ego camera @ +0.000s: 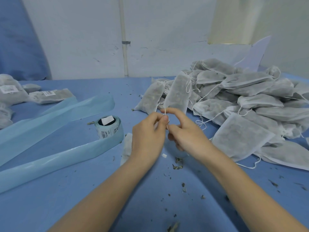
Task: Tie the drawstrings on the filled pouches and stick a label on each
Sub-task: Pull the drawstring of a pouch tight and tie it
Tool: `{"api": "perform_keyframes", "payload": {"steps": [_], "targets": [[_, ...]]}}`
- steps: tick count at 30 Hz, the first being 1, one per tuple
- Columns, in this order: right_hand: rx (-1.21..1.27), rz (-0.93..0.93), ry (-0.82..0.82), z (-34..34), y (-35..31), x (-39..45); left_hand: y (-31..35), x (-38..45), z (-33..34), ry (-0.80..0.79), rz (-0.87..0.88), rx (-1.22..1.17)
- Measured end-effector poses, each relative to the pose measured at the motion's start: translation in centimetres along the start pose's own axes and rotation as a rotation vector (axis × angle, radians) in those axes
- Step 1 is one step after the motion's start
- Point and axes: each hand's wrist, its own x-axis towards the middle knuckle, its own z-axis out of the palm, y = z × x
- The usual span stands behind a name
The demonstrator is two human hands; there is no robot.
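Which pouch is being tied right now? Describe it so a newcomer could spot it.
Start at the big pile of pouches on the right. Just left of it, one pouch stands raised, its drawstring pinched between the left hand and right hand. Every other pouch lies down.

Pouch heap, 3 o'clock: cut off by the right edge, lower pouches buried, count not readable. Labelled pouches, 9 o'clock: cut off by the left edge, label print too small to read; label roll print likewise illegible, its backing strip running off the left edge. Flat pouch, centre: mostly hidden behind the left hand; drawstring knot concealed between fingers of both hands, right hand blurred.
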Motion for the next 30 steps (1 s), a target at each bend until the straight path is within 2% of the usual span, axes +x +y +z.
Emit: {"api": "perform_keyframes", "payload": {"steps": [6,12,17,20,22,25,28,30], "targets": [[0.107,0.061,0.14,-0.4,0.5,0.3,0.1,0.4,-0.1,0.002,-0.085,-0.103],[0.261,0.099,0.061,-1.2,1.0,0.5,0.2,0.3,-0.3,-0.112,-0.183,-0.416],[0.037,-0.001,-0.009,-2.7,1.1,0.2,0.6,0.4,-1.1,-0.219,-0.183,-0.555],[0.106,-0.021,0.024,-3.5,0.9,0.1,0.6,0.1,-0.9,-0.238,-0.095,-0.385],[0.174,-0.011,0.013,-4.0,1.0,0.1,0.7,-0.3,-0.6,-0.217,0.075,-0.199],[0.279,0.045,-0.011,-4.3,1.0,-0.1,0.7,-0.7,-0.2,-0.087,0.318,0.098],[0.399,0.121,-0.03,-4.6,0.6,-0.2,0.5,-0.8,0.1,-0.01,0.374,0.256],[0.391,0.109,-0.054,-4.8,0.4,-0.4,0.4,-0.9,0.1,0.023,0.352,0.259]]}}
